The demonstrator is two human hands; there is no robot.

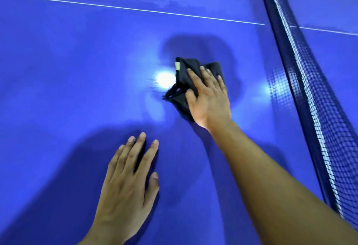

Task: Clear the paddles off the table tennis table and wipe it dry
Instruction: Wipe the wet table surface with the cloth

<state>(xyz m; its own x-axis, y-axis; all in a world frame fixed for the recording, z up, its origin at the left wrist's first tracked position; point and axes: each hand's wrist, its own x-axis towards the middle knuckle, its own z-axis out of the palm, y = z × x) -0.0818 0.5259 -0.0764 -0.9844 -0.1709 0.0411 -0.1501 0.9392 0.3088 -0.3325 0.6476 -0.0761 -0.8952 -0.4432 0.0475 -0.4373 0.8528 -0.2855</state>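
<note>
Near the net, on the glossy blue table tennis table [67,60], lies a crumpled black fabric cloth [181,79], bunched in folds w/ a small pale label [177,66] at its far left corner. It sits on the tabletop on the near side of the thin white line [135,9] that crosses the surface, well apart from that line.

The right hand [208,99] presses on the cloth from above: palm down, fingers straight & slightly spread, thumb laid on the cloth's left part. Nothing is curled round the fabric, so the hand is released, just pushing flat. Cloth sticks out past the fingertips & left of the thumb. The bare forearm runs back to the lower right corner of the view.

The left hand [127,182] rests palm down on the tabletop, nearer the person & left of the cloth, apart from it. Its fingers are straight & spread, released, holding nothing.

Just left of the cloth a bright white glare spot [164,79] reflects off the surface; a fainter one shows btwn cloth & net. Dark shadows lie on the blue top around both hands.

Right of the cloth stands the dark navy mesh net [302,90] w/ a white top band, running from the top of the view to the lower right. More blue tabletop & white line show beyond it.
</note>
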